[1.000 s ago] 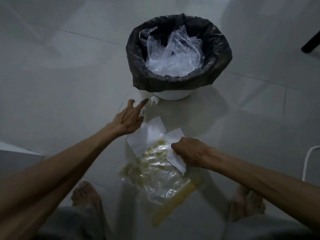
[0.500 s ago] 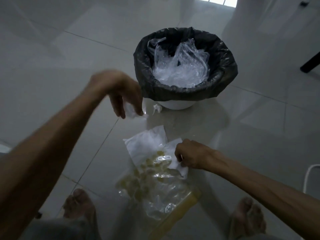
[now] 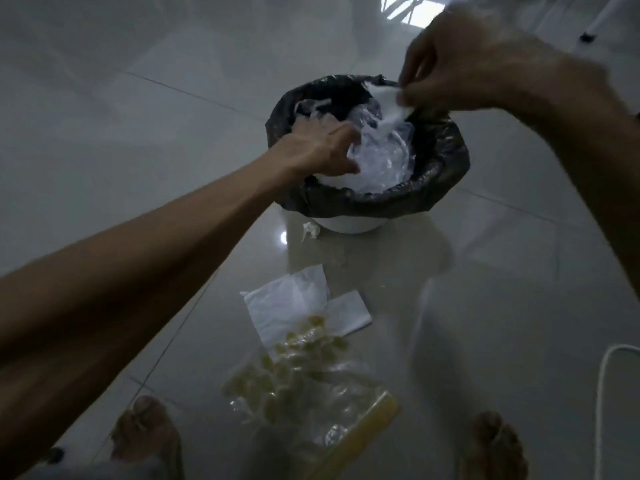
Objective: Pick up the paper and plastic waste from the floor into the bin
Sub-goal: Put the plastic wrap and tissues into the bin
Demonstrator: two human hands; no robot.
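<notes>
A white bin with a black liner stands on the tiled floor, with crumpled clear plastic inside it. My left hand reaches down into the bin, its fingertips buried in that plastic, so what it holds is hidden. Above the rim, blurred, my right hand pinches a white paper piece. On the floor lie a white paper sheet, a second paper piece, a clear zip bag with yellow bits and a yellow strip, and a small crumpled scrap by the bin's base.
My bare feet stand on either side of the zip bag. A white curved tube is at the right edge. A white furniture leg with a black foot stands at the top right.
My left hand carried a small white scrap from the floor into the bin. My right hand lifted a paper piece off the floor pile and rose above the bin's rim.
</notes>
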